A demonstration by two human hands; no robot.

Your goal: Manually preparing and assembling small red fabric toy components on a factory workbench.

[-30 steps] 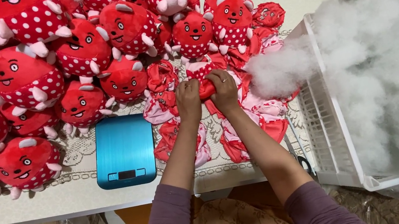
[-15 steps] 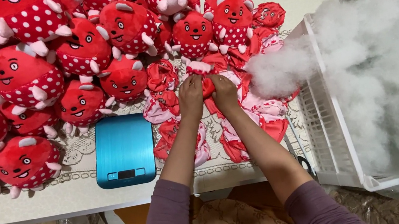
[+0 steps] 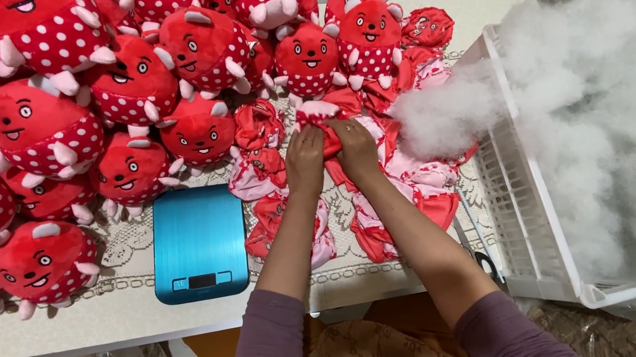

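Two hands stay together at table centre, barely shifted since half second ago; same red toy skin (image 3: 324, 123) between them, still over pile of flat unstuffed skins (image 3: 387, 193). Left hand (image 3: 305, 158) palm down, fingers curled and clamped on skin's left side. Right hand (image 3: 355, 148) alongside, touching left, fingers pinched shut on skin's right side. Both forearms reach forward, purple sleeves pushed up. Blue scale (image 3: 197, 243) just left of left forearm; white stuffing (image 3: 606, 135) fills white crate (image 3: 521, 215) at right; stuffed red toys (image 3: 112, 92) beyond
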